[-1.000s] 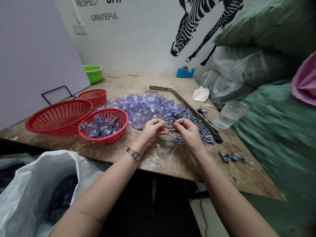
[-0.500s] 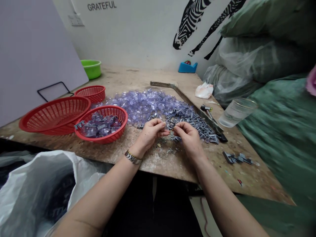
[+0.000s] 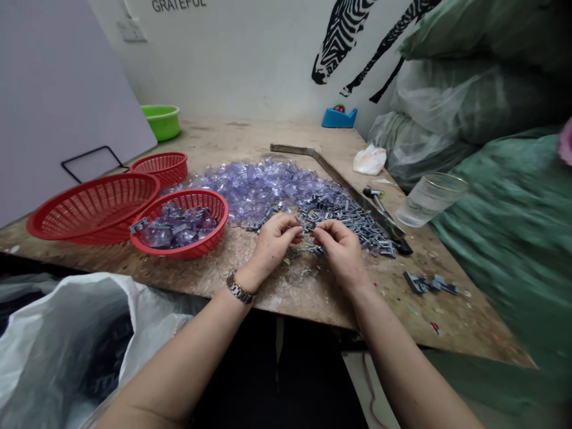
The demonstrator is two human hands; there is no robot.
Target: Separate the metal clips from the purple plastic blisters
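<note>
My left hand [image 3: 277,239] and my right hand [image 3: 338,245] face each other over the near edge of the pile, fingertips a small gap apart. Each is closed in a pinch; what lies between the fingers is too small to make out. Clear purple-tinted plastic pieces [image 3: 259,185] are heaped behind my hands. Small grey plastic parts [image 3: 357,223] spread beside and behind my right hand. To the left, a red basket [image 3: 210,241] holds clear pieces with some grey parts.
Two more red baskets [image 3: 96,205] [image 3: 163,167] and a green basin [image 3: 161,122] stand at left. A bent metal bar [image 3: 344,182] borders the pile. A tilted glass [image 3: 426,199], a hammer [image 3: 379,205] and dark grey parts [image 3: 431,284] lie right.
The fingers of my left hand have drawn together, and its lower fingers are more curled. The view has shifted slightly; the piles and baskets look the same.
</note>
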